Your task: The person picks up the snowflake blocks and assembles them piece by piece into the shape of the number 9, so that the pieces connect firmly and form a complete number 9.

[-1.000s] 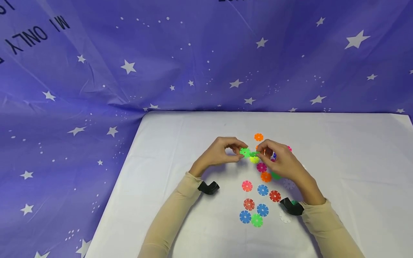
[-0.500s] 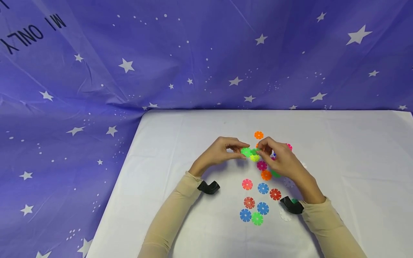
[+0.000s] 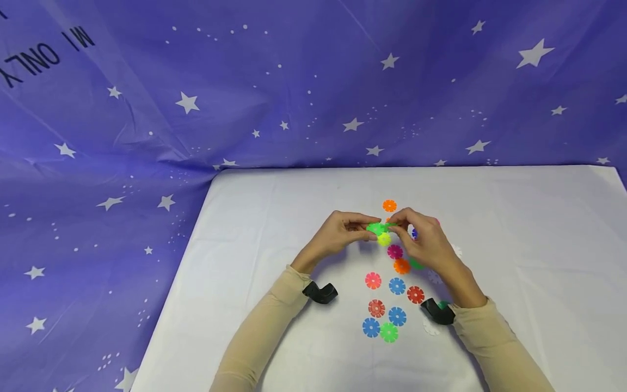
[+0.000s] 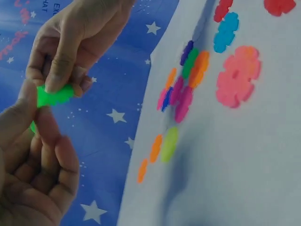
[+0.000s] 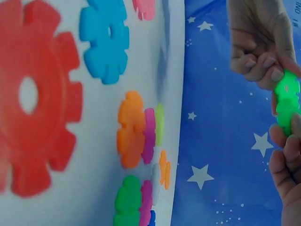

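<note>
In the head view my left hand (image 3: 338, 233) pinches a bright green notched plastic disc (image 3: 376, 229) between thumb and fingers. My right hand (image 3: 427, 239) pinches a second green notched disc (image 3: 390, 224) by its edge, at an angle to the first. The two discs meet between the hands, above the table; whether their slots interlock I cannot tell. Both hands also show in the right wrist view, with the left-hand disc (image 5: 288, 85) touching the other. A yellow disc (image 3: 384, 239) lies just below them in the head view.
Loose notched discs lie on the white table (image 3: 274, 218): an orange one (image 3: 389, 206) at the back, a magenta one (image 3: 394, 251), a red one (image 3: 416, 294) and several more towards the front. A purple star-printed cloth (image 3: 294, 81) hangs behind.
The two green discs have come closer and now overlap in view. The right-hand disc has changed its tilt. My left hand has shifted slightly right; the discs on the table stay put.
</note>
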Tool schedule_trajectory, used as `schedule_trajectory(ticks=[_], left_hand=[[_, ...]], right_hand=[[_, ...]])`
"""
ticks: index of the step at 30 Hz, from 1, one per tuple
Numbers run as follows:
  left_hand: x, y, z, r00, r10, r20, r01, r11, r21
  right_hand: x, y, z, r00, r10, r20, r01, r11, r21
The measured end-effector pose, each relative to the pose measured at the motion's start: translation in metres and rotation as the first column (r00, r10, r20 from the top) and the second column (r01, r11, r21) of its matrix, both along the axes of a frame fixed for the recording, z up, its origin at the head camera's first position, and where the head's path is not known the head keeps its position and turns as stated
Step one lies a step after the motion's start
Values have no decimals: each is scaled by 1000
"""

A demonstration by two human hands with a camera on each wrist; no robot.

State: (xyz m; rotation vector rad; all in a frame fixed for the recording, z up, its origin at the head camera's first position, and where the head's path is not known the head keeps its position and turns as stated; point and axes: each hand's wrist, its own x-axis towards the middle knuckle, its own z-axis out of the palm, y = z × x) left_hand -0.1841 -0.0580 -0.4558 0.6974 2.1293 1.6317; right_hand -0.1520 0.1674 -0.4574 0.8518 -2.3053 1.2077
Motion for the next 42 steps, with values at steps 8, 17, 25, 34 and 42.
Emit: schedule_trajectory(ticks=[8, 17, 25, 34, 42], left_hand=[[6, -1, 6, 999, 18, -40, -20, 999, -47], [8, 1, 11, 1000, 17, -22, -18, 998, -59], [-5, -8, 12, 995, 13, 97, -22, 996, 89], [-10, -11, 12, 994, -37, 102, 28, 995, 91], [-7, -10, 13, 993, -56, 101, 48, 996, 75]], right_hand=[[1, -6, -2, 999, 4, -43, -4, 1000, 5], [0, -6, 2, 1000, 9, -18, -8, 998, 61], [-11, 35, -1, 969, -83, 235, 46, 986, 162], [-25, 48, -24, 866, -114, 488, -91, 922, 377], [-19, 39, -31, 841, -201, 502, -84, 868, 489]])
